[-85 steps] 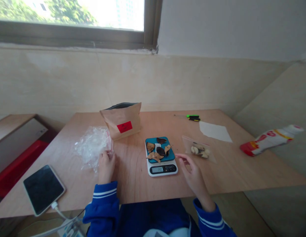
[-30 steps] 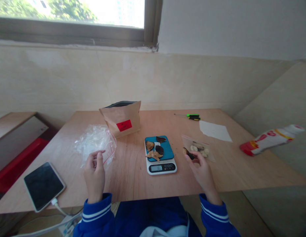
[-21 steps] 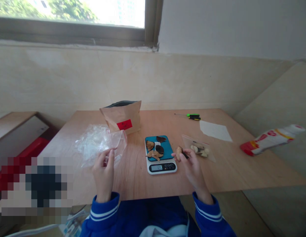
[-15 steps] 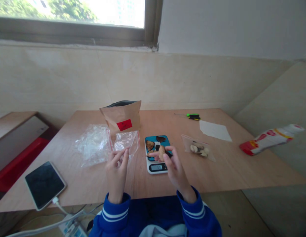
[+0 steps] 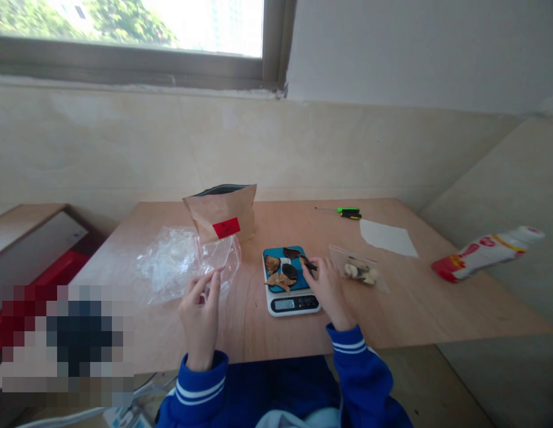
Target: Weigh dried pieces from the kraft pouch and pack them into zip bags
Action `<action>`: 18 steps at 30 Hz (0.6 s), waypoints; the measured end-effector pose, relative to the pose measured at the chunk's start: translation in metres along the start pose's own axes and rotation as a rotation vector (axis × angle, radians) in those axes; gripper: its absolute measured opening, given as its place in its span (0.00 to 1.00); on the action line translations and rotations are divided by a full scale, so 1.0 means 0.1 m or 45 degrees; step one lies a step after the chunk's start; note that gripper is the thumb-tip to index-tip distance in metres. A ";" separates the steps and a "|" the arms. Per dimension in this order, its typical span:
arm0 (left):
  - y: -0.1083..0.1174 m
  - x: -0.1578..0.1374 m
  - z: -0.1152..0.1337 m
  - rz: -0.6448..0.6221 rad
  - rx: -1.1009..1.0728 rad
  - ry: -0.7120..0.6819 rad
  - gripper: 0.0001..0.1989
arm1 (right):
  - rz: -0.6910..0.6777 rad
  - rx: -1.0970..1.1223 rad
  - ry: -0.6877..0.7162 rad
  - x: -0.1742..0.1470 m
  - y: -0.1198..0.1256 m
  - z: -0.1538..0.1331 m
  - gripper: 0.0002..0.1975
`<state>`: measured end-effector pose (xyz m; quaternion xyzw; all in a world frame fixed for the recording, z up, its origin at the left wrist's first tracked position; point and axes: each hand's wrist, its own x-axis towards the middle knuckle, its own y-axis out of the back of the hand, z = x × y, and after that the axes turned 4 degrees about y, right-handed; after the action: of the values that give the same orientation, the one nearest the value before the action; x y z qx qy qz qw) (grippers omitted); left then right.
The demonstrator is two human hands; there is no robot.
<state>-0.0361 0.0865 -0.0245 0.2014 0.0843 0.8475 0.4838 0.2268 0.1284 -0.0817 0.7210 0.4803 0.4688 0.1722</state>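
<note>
My left hand (image 5: pixel 200 315) is closed in a pinch at the lower edge of a clear zip bag (image 5: pixel 227 255) with a red seal line. At the right edge of a kitchen scale (image 5: pixel 294 304), my right hand (image 5: pixel 329 288) pinches a dark dried slice (image 5: pixel 308 264). The scale has a blue top and a lit display. On it lie several dried pieces, among them a light brown curled slice (image 5: pixel 280 280), a dark round piece (image 5: pixel 289 271) and a dark slice (image 5: pixel 291 253) at the back.
Behind the bag stands an open brown paper pouch (image 5: pixel 227 214) with a red label. A heap of clear bags (image 5: pixel 167 261) lies left. To the right are a bag of pale slices (image 5: pixel 359 270), white paper (image 5: pixel 387 236), screwdrivers (image 5: pixel 348 212) and a tilted bottle (image 5: pixel 486 252).
My right hand has moved right from over the scale's front to its right edge. A light brown slice now rests on the scale's front. My left hand has shifted left with the zip bag.
</note>
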 end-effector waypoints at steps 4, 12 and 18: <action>0.02 0.01 -0.02 -0.018 0.012 -0.016 0.18 | -0.150 -0.143 0.093 0.05 -0.03 0.01 0.11; 0.08 0.03 -0.08 -0.007 0.013 -0.034 0.16 | -0.695 -0.229 0.301 0.09 0.12 -0.18 0.31; 0.10 0.02 -0.09 -0.008 -0.010 -0.047 0.16 | -0.738 -0.206 0.360 0.24 0.25 -0.11 0.16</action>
<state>-0.0487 0.0839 -0.0290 0.2147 0.0727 0.8424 0.4888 0.2336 0.1343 -0.0465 0.4660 0.6458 0.5325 0.2868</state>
